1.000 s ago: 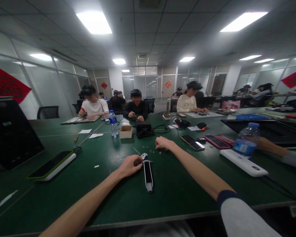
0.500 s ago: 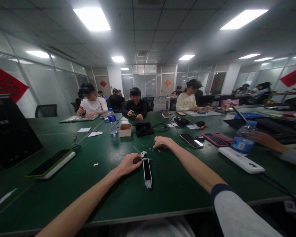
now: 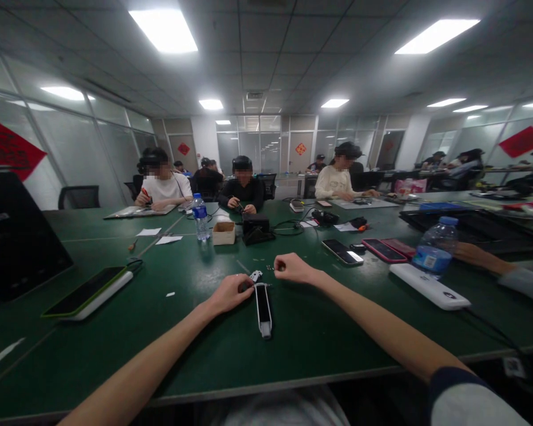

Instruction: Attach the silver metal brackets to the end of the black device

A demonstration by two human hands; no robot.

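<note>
Black-and-steel slim handle (image 3: 263, 310) lay under the left hand's (image 3: 226, 294) curled fingers, their grip unclear; the right hand's (image 3: 293, 268) fingers were bunched, holding anything or nothing. A careless sweep of those fingers could have scattered the tiny screws (image 3: 270, 267) just beside them.

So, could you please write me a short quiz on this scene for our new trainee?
1. True or false: the right hand touches the long black-and-white part.
2. What stands just right of the far water bottle? A: a stapler, B: a small cardboard box, C: a mug.
3. How many phones lie on the table to the right of the right hand?

Key: 1 false; 2 B; 3 three.
</note>
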